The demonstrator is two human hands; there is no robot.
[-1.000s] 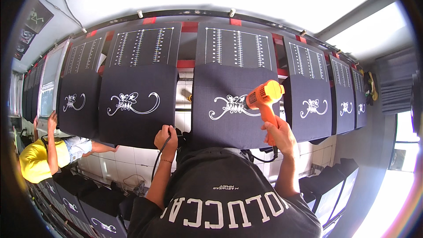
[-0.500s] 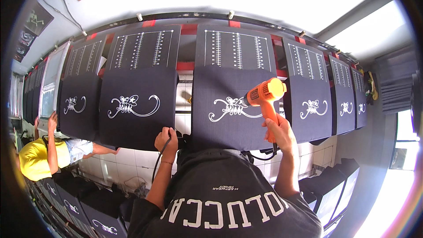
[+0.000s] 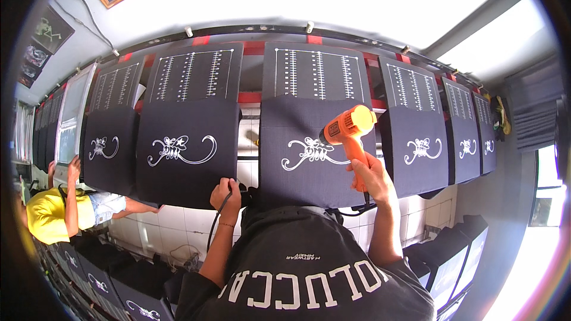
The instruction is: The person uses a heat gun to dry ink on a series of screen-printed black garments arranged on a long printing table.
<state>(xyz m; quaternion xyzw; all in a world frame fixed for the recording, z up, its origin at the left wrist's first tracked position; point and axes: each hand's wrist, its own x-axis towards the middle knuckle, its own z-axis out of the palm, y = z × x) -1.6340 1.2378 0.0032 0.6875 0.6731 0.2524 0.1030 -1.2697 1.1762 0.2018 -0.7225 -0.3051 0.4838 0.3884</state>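
An orange heat gun (image 3: 352,128) is gripped by its handle in my right hand (image 3: 375,179). Its dark nozzle points left, just above the white printed design (image 3: 309,153) on the dark fabric panel (image 3: 297,187) in front of me. The gun hides the right part of that design. My left hand (image 3: 226,193) is closed around a black cable (image 3: 216,220), by the near right corner of the neighbouring dark panel (image 3: 184,187). That panel bears the same white curling design (image 3: 178,151).
More printed panels (image 3: 416,166) stand along the red-and-black rack (image 3: 253,96). At far left, another person in a yellow top (image 3: 53,214) holds a framed screen (image 3: 71,113). Behind me runs a second row of dark panels (image 3: 134,276). A white tiled floor (image 3: 178,226) lies between.
My right hand has moved the heat gun slightly left across the design. My left hand stays on the cable. The view has tilted a little, so the panels sit lower.
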